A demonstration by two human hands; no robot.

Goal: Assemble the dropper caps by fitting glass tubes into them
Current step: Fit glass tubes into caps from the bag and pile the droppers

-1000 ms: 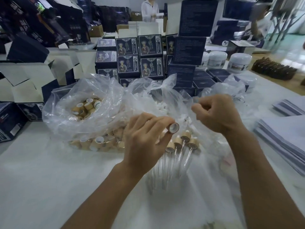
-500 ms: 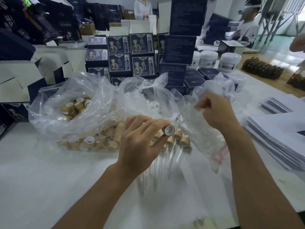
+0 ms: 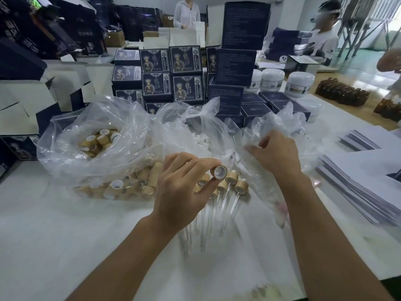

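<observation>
Clear bags filled mid-frame: bag of caps (image 3: 95,146) at left, tube bag (image 3: 280,131) at right. Right hand (image 3: 277,155) reached into the tube bag, fingers curled; contents of grasp not discernible. Finished droppers (image 3: 230,192) lay at centre, tubes pointing toward the bottom of the frame. Left hand (image 3: 184,187) pinched an empty cap (image 3: 219,171), opening facing right toward the right hand.

Caps in bag (image 3: 102,142): tan bamboo, white liners. Bag (image 3: 71,161) clear. Behind it, boxes (image 3: 171,74) navy, pale figure print. Right of boxes: white jars (image 3: 301,82), amber-brown bottles (image 3: 342,94). Table (image 3: 54,235) white.
</observation>
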